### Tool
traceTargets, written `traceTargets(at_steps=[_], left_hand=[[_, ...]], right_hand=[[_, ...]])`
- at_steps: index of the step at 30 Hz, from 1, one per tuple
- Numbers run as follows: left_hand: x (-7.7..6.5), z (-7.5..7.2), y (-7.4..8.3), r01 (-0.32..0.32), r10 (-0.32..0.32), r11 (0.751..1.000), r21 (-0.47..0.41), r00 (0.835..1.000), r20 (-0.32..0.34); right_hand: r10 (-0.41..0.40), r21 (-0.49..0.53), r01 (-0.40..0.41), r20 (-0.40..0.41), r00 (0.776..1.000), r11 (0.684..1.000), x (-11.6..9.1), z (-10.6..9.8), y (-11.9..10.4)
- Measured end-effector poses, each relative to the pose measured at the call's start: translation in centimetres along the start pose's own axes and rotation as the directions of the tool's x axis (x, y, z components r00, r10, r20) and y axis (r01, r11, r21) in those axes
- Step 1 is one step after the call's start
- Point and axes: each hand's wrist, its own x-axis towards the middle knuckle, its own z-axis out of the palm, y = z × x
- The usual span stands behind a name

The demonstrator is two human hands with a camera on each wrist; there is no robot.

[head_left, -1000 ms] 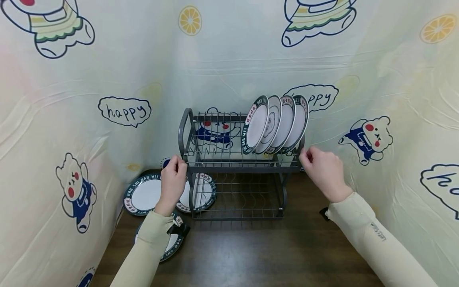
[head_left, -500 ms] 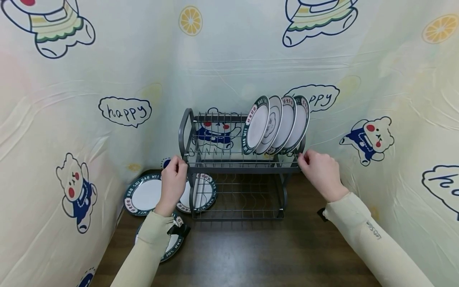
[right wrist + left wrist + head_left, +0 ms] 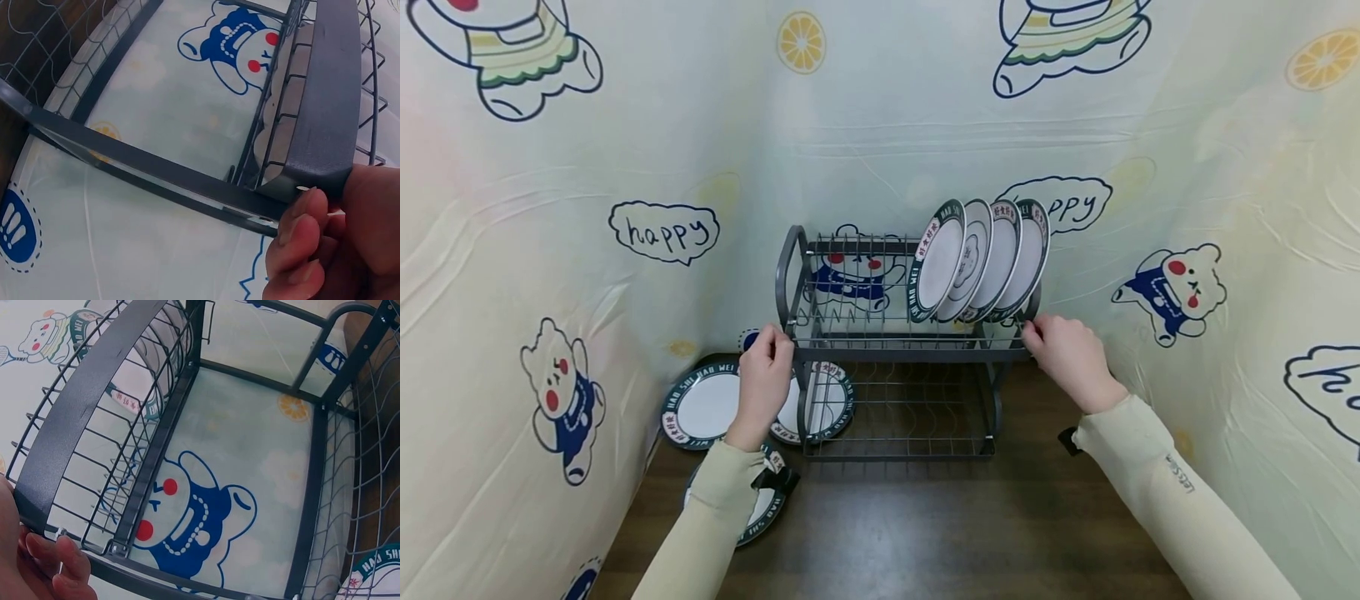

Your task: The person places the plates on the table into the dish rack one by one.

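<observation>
A dark grey two-tier dish rack [image 3: 910, 356] stands on the table, and I have a hand at each front corner of its upper tier. My left hand [image 3: 763, 379] grips the left corner; its curled fingers [image 3: 72, 556] show under the frame in the left wrist view. On the other side my right hand [image 3: 1075, 362] pinches the right corner, the thumb and bent fingers [image 3: 300, 240] at the bar's end in the right wrist view. Several white plates [image 3: 942, 260] with green lettered rims lean upright in the upper tier's right half.
Three more plates lie flat at the left: one [image 3: 706, 408] by the cloth wall, one [image 3: 831, 404] partly behind the rack's left leg, one [image 3: 763, 504] under my left forearm. A printed cloth [image 3: 880, 108] hangs around the brown wooden table [image 3: 895, 533].
My right hand has shifted slightly left and down onto the rack's right front corner. My left hand stays on its corner, and the rack and plates look unmoved.
</observation>
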Motion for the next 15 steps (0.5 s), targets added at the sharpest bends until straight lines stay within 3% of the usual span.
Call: traceTargets(at_steps=[15], left_hand=[[-0.04,-0.27,0.17,-0.006,0.006,0.999,0.034,1.0,0.008]], right_hand=[[-0.029,-0.118,0.045,0.13,0.991,0.992,0.61,-0.78,-0.22]])
